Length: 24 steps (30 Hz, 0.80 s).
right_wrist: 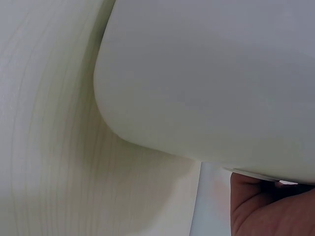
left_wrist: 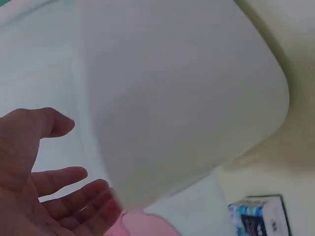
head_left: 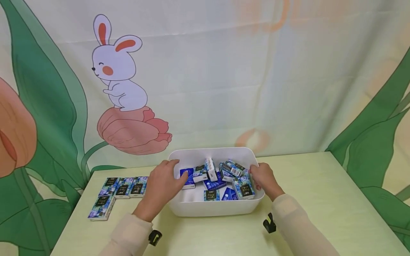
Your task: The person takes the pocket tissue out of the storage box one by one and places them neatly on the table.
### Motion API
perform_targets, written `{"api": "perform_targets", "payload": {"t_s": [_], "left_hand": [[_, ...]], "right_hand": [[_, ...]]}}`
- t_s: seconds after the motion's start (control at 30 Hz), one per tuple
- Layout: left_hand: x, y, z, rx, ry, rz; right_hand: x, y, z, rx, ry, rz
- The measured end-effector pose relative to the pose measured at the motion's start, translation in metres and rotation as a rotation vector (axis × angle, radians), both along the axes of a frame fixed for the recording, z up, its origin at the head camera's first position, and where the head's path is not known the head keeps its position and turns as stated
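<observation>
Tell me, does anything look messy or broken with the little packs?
A bit messy: the jumbled packs in the white bin lie at mixed angles, some overlapping. The table packs look tidier, set close together. I can't see anything spilled or broken.

Packs (head_left: pixel 215 184) obstruct the white bin (head_left: pixel 213 209), leaving its near-left corner passable.

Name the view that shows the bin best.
The head view: it shows nearly the whole bin from above, with the packs inside. Each wrist view shows mainly part of its outside, close up, without those packs.
</observation>
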<state>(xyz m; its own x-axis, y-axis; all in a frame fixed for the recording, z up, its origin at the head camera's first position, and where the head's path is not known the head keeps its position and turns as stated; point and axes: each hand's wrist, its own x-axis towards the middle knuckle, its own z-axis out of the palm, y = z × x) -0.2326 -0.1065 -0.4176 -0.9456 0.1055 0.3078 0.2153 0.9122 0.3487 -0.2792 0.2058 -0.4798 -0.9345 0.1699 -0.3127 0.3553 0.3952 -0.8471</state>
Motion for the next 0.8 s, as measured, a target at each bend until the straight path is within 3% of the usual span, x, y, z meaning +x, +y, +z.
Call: {"api": "perform_targets", "payload": {"t_s": [0.3,0.6,0.7,0.8], "left_hand": [[-0.029,0.025,-0.025,-0.082,-0.231,0.016],[-0.048,0.03,-0.049,-0.152,-0.438,0.058],[-0.049,0.032,-0.056,-0.17,-0.479,0.056],[-0.049,0.035,-0.062,-0.197,-0.456,0.039]], "right_hand": [[-0.001,0.0,-0.001,0.005,-0.006,0.001],[-0.001,0.0,0.0,0.001,-0.003,-0.004],[-0.001,0.001,0.001,-0.001,-0.003,0.002],[0.0,0.002,0.001,0.005,-0.007,0.001]]}}
